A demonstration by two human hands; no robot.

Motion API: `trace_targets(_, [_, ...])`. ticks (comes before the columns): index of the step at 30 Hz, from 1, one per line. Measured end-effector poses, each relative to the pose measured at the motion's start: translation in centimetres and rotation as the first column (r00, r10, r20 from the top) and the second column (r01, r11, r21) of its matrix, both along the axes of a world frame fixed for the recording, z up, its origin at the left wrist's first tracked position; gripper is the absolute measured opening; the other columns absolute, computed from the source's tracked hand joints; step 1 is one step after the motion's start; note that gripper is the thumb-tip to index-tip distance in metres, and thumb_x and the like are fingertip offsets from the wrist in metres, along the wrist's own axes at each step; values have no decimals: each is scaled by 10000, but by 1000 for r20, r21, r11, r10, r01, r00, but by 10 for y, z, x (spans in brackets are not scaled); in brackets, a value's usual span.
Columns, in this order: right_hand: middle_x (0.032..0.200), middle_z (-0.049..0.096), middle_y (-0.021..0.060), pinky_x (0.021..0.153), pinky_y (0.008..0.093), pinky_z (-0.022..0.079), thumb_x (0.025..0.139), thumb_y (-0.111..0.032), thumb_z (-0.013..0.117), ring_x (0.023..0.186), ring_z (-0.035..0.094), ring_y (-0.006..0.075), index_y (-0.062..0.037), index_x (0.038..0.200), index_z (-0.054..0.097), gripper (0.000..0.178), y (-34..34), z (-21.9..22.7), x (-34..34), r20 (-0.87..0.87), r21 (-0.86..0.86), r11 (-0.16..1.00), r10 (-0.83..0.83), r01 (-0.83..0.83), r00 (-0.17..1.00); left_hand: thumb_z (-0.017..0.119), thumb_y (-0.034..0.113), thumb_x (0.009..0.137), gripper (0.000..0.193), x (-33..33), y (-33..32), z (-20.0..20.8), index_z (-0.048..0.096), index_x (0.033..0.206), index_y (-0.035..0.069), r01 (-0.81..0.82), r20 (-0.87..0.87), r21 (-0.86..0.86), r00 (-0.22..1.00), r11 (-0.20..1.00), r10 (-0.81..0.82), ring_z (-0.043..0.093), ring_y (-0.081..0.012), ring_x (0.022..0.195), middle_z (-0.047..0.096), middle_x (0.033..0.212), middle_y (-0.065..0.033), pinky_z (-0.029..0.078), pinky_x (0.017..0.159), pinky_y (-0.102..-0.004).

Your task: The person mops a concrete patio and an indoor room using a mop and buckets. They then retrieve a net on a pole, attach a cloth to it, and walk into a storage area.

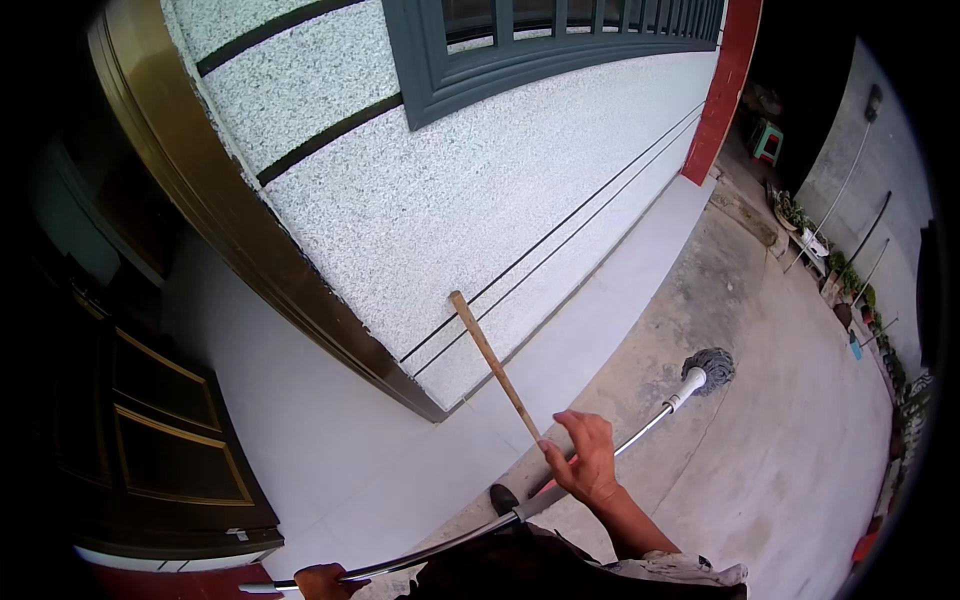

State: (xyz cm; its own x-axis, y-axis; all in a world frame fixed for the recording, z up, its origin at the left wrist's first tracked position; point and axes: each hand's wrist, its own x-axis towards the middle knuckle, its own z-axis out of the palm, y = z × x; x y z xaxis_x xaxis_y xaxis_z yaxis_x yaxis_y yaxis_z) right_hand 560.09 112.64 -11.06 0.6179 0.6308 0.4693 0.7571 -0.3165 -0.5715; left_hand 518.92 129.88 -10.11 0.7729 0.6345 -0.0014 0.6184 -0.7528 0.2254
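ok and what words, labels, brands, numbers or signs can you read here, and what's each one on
No text can be read anywhere in this view.
Dark door: a small pale patch near its lower edge, too small to tell whether it carries print.
Mop and wooden stick: no lettering shows.
Speckled wall and grey window frame: no sign shows.

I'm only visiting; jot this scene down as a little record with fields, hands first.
Left hand: closed around the pole of a mop
Right hand: fingers apart, at the lower visible end of a wooden stick; contact unclear
Mop position: grey strands on concrete ground
Wall: white, speckled, window above
Picture's left: dark door
Upper right: green-and-red stool
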Motion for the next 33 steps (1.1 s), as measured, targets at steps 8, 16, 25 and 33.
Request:
trace_targets(8, [1082, 537, 142, 665, 376, 443, 882, -446, 455, 839, 530, 247, -20, 1061, 472, 463, -126, -39, 122, -876, 363, 334, 440, 870, 197, 801, 321, 578, 357, 24, 2, -1, 525, 593, 95, 85, 84, -51, 993, 995, -81, 466, -250, 466, 473, 519, -72, 390, 443, -365])
trace_targets(16, [580, 320, -26, 341, 206, 209, 904, -489, 390, 411, 266, 65, -52, 909, 472, 445, -84, 52, 158, -688, 720, 299, 426, 627, 587, 840, 249, 472, 590, 70, -6, -37, 580, 980, 97, 94, 131, -34, 987, 995, -89, 534, -266, 923, 586, 944, -81, 434, 738, -352])
trace_targets(25, [600, 369, -13, 349, 208, 262, 922, -404, 413, 418, 309, 55, -36, 1001, 489, 384, -53, 168, 181, -497, 753, 588, 213, 296, 841, 785, 291, 633, 458, 3, -16, -109, 587, 991, 86, -302, 254, -172, 906, 938, 339, 561, -199, 687, 593, 788, -93, 456, 570, -335])
trace_targets(33, [592, 419, -36, 377, 186, 299, 889, -266, 538, 437, 365, 31, -63, 892, 471, 213, 50, 134, 199, -362, 733, 671, 245, 112, 899, 738, 363, 702, 443, -42, -62, -154, 606, 1039, 108, -401, 364, -393, 759, 827, 541, 591, -146, 589, 623, 721, -35, 495, 542, -243])
